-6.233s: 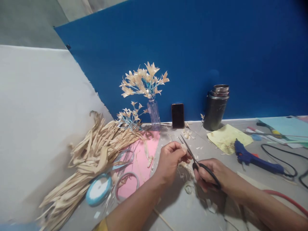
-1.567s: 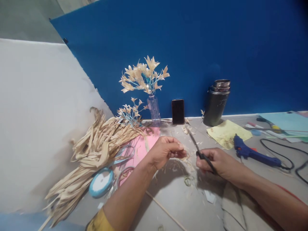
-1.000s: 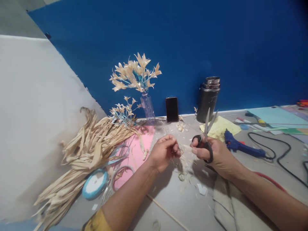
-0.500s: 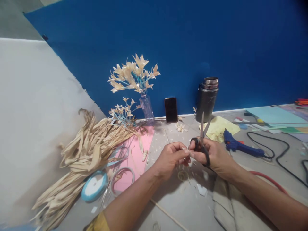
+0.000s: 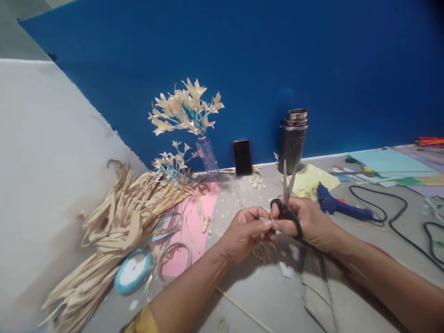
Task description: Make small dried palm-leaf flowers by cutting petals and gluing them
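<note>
Right hand (image 5: 305,217) curled round scissors (image 5: 286,187), blades parted. Left hand (image 5: 244,231), just left of scissors, fingers bent, pinching small pale piece (image 5: 264,219) beside scissors' handles; both hands' fingertips meet.

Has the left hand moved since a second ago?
Yes: judged against the standing smartphone, the left hand has shifted to the right, closer to the right hand.
</note>
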The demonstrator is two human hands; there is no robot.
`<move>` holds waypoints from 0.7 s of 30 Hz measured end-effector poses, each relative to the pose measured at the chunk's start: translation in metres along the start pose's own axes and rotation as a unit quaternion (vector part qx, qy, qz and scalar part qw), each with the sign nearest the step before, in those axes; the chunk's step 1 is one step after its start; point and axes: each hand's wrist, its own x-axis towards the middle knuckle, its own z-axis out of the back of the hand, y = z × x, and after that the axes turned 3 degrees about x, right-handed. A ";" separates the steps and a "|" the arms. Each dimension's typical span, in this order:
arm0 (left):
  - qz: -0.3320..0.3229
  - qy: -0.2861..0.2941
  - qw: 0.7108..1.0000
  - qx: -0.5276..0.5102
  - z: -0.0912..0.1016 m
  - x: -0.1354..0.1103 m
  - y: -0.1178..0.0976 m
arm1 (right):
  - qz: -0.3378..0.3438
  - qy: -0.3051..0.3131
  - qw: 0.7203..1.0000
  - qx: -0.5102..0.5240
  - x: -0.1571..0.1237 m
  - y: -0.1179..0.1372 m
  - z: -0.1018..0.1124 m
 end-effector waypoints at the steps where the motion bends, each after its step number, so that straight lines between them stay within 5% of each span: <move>1: 0.000 -0.002 1.000 0.010 0.000 0.000 0.000 | 0.003 0.000 1.000 -0.018 0.000 0.000 0.000; 10: 0.014 0.103 0.993 -0.058 0.008 0.000 0.001 | 0.003 0.051 0.999 0.009 -0.005 0.002 0.001; 16: 0.001 0.052 0.999 0.003 0.007 0.001 0.005 | 0.010 0.045 0.999 0.011 -0.001 -0.001 0.004; 21: 0.011 0.089 0.995 -0.031 0.008 0.002 0.005 | 0.005 0.062 0.998 0.012 0.001 -0.003 0.007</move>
